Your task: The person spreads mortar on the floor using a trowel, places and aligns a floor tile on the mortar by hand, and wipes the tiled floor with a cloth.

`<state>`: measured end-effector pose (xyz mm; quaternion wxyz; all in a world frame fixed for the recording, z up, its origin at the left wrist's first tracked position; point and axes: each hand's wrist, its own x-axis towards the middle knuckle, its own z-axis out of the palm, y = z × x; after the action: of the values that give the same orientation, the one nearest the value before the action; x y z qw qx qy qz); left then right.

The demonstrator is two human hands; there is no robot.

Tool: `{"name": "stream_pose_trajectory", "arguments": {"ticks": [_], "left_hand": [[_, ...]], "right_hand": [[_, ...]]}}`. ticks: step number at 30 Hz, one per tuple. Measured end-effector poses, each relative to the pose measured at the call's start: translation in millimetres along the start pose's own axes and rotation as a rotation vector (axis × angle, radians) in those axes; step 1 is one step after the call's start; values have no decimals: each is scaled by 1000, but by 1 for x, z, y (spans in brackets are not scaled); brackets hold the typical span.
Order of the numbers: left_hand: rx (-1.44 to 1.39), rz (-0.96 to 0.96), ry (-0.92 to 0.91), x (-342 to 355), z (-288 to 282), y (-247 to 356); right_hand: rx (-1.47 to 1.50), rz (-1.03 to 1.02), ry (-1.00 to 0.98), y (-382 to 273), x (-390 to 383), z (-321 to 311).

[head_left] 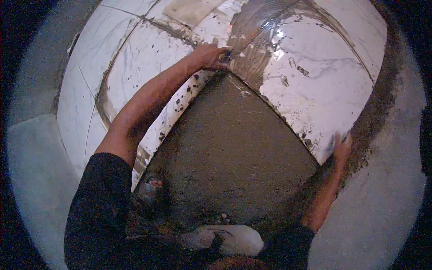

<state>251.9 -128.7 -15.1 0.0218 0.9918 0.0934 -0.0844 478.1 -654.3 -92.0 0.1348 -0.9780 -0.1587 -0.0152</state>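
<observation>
My left hand (212,57) reaches far forward to the top corner of the brown mortar bed (234,126), where white marbled tiles meet. Its fingers are curled closed, and something small and dark shows at the fingertips, too unclear to name. My right hand (343,147) is at the near right corner of the large white tile (315,94), beside the mortar. Motion smears its fingers, so whether they grip anything is hidden. Wet brown smears and crumbs of mortar lie on the tile.
More marbled tiles (148,76) with mortar-filled joints extend on the left. A beige flat piece (191,11) rests on the tiles at the top. Grey floor (373,216) borders the right side. My foot (154,183) stands on the mortar's left edge.
</observation>
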Motion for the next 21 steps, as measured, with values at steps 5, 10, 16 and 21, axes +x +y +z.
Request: {"name": "stream_pose_trajectory", "arguments": {"ticks": [5, 10, 16, 21], "left_hand": [[-108, 53, -140, 19, -1, -9], [-131, -14, -140, -4, 5, -21], [-109, 27, -109, 6, -1, -6], [-83, -55, -176, 3, -17, 1]], "right_hand": [[136, 37, -25, 7, -22, -26], [281, 239, -11, -36, 46, -7], [467, 208, 42, 12, 63, 5], [256, 159, -73, 37, 82, 13]]}}
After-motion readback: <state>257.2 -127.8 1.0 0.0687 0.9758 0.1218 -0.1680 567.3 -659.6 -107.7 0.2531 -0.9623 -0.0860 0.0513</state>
